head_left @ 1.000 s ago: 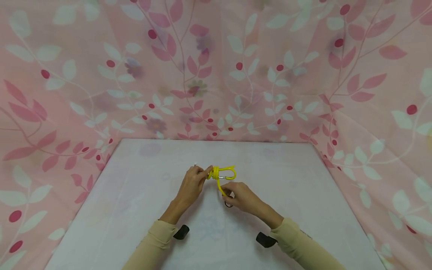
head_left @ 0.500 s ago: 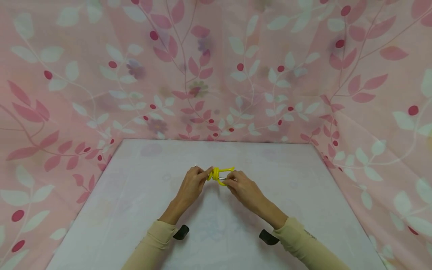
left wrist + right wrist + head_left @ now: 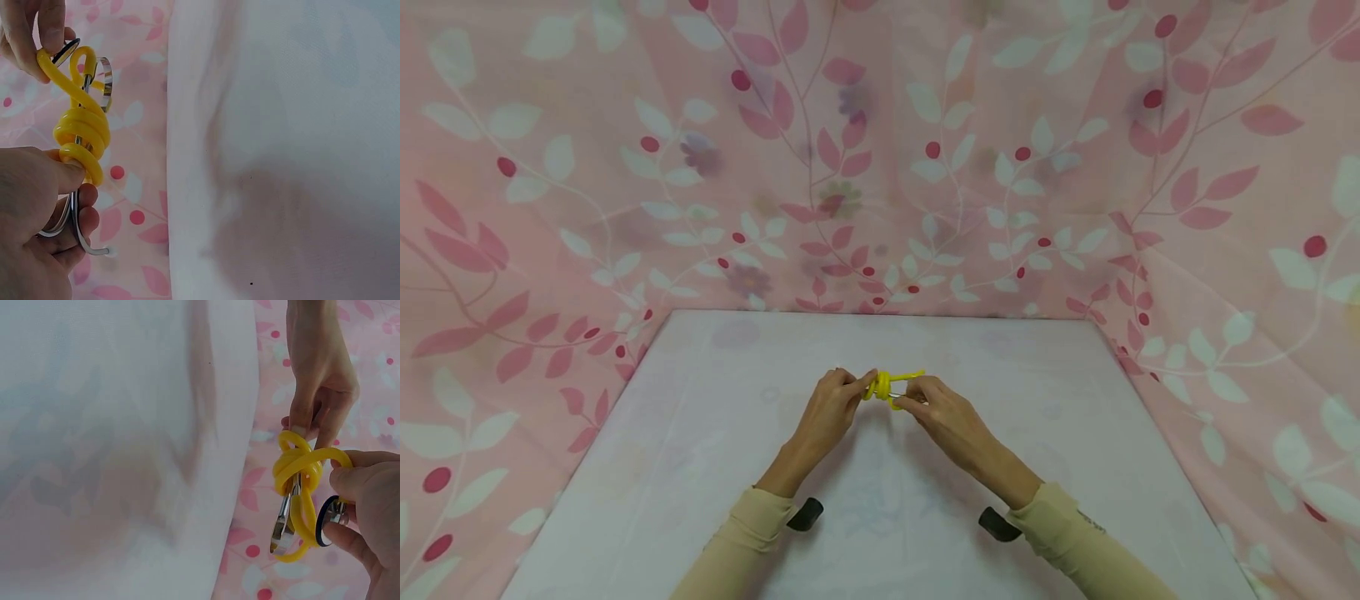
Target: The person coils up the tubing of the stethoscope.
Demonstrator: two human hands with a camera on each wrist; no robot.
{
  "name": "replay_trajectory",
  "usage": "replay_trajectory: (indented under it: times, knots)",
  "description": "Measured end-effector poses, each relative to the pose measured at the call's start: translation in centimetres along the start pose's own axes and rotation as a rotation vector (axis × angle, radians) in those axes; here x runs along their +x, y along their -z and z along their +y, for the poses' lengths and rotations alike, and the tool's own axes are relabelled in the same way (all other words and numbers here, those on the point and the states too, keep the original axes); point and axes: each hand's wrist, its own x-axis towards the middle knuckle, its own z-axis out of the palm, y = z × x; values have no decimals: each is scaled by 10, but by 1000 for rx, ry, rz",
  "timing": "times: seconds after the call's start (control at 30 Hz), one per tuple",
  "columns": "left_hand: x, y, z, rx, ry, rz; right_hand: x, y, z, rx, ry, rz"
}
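Observation:
A stethoscope with yellow tubing (image 3: pixel 883 385) is held up between both hands over the table. Its tubing is wound several times around the metal ear tubes (image 3: pixel 75 215). My left hand (image 3: pixel 827 408) grips the ear tubes and the near end of the coil (image 3: pixel 81 132), thumb against the yellow tube. On the other side, my right hand (image 3: pixel 943 417) pinches the tubing's end beside the round chestpiece (image 3: pixel 336 514), which has a black rim. A loop of tubing and a flat metal piece (image 3: pixel 281 528) stick out past the coil. In the head view, fingers hide the chestpiece.
Under the hands lies a table with a white cover (image 3: pixel 745 350). Pink leaf-patterned cloth (image 3: pixel 880 167) hangs behind it and along both sides. A black wrist device (image 3: pixel 805 515) shows at the left sleeve, another black device (image 3: pixel 998 525) at the right.
My right hand has moved up from below the coil to the loop at its right end, bringing the tubing's end and chestpiece along. My left hand has kept its hold almost in place.

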Motion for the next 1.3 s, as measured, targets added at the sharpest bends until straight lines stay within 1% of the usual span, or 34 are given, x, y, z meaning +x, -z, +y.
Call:
replay_trajectory:
  times: [0.1, 0.27, 0.4, 0.47, 0.67, 0.77, 0.87, 1.07, 1.2, 1.3]
  knots:
    - [0, 1, 2, 9, -12, -1, 0, 1, 1, -2, 26, 7]
    - [1, 2, 4, 18, -41, 4, 0, 1, 2, -5, 80, 45]
    - [0, 1, 4, 34, -64, 6, 1, -1, 3, 18, 103, 57]
    - [0, 0, 3, 35, -68, 5, 1, -1, 3, 41, 94, 59]
    - [-2, -1, 1, 28, -88, 10, -3, -6, 7, 164, 38, 68]
    - [-2, -2, 0, 29, -93, 16, -3, -7, 10, 187, 32, 73]
    - [-2, -2, 1, 29, -97, 18, -3, -8, 13, 174, 44, 78]
    - [-1, -1, 1, -15, -95, 9, -1, -5, 16, 139, 49, 66]
    - [-2, -3, -1, -40, -83, -14, -1, -2, 21, 87, 86, 65]
    - [-2, -2, 0, -58, -98, -21, -3, -2, 27, 52, 124, 81]
